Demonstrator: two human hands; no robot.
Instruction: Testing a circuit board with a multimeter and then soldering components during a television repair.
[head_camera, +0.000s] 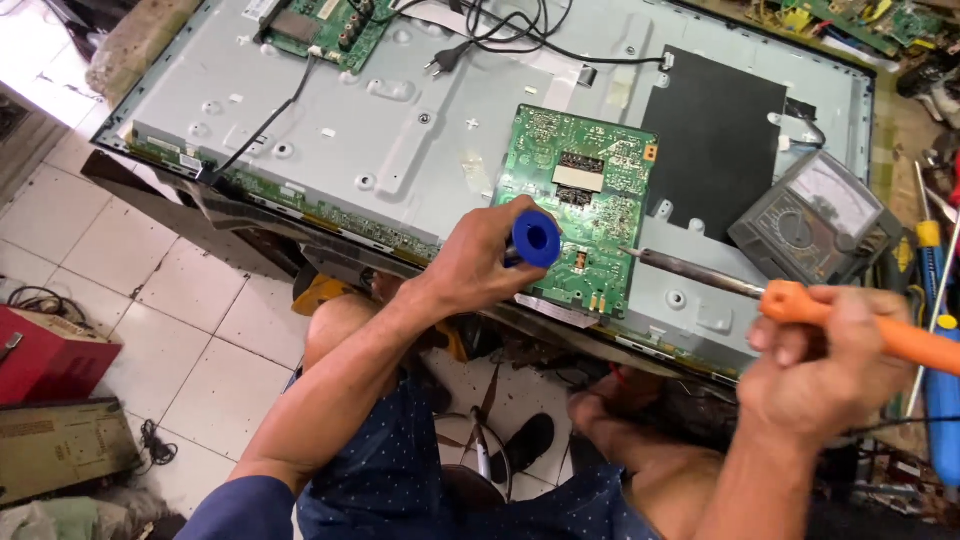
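Note:
My left hand (478, 262) grips a blue spool (536, 238) and holds it just left of a green circuit board (585, 200). That board lies on the grey metal back of a flat screen panel (400, 130). My right hand (825, 365) is closed around the orange handle of a soldering iron (790, 300). The iron's dark metal shaft reaches left, and its tip sits at the board's right edge. The spool and the iron tip are apart, with the lower part of the board between them.
A grey analog multimeter (815, 215) rests to the right of a black sheet (712, 140). A second green board (320, 28) and a black power plug (445, 62) lie at the panel's top. Screwdrivers (935, 300) stand at the right. A red box (50, 355) sits on the tiled floor.

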